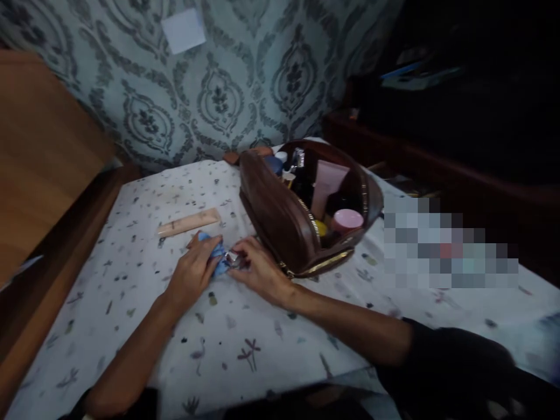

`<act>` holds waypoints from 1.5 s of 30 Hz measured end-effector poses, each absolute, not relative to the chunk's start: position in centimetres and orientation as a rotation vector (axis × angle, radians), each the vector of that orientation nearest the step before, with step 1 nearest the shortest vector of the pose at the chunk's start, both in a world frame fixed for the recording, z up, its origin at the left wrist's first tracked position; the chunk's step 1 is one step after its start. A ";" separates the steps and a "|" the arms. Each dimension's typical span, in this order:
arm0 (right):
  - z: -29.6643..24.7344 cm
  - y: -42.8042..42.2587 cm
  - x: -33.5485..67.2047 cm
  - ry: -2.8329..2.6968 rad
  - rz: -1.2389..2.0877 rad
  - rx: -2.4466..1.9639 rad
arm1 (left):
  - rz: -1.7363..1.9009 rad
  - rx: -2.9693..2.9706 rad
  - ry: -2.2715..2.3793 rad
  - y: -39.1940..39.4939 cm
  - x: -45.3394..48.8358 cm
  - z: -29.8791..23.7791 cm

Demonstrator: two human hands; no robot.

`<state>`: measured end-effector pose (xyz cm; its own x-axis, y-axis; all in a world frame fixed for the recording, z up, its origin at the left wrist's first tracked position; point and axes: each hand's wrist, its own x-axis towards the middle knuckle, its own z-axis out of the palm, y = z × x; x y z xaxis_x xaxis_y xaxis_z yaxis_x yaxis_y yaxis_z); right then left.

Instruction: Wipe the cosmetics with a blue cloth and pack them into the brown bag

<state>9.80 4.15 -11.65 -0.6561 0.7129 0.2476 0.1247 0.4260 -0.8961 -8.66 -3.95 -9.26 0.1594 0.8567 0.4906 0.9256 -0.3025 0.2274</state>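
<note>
A dark sleeve (441,356) on the right arm is seen nearest the camera. Over the patterned counter (131,326), just left of the brown bag (280,207), a blue cloth (220,266) is gripped under the curled fingers of the left hand (195,268); a shiny item (234,258) beside it is pinched between thumb and fingers of the right hand (260,271). Risk: the shiny item could be dropped if the pinch is loosened; the beige tube (190,221) could be knocked by a careless left-hand swing. The cloth is bunched; the item appears silvery, its shape blurred.
</note>
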 end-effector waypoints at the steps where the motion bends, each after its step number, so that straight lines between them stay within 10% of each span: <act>1: -11.6 4.3 9.8 -2.059 1.220 -0.680 | -0.837 -2.275 -1.823 -4.0 -8.8 -9.2; 45: -11.3 4.0 10.0 -1.880 1.212 -0.369 | -0.870 -2.314 -1.834 -5.3 -7.9 -4.8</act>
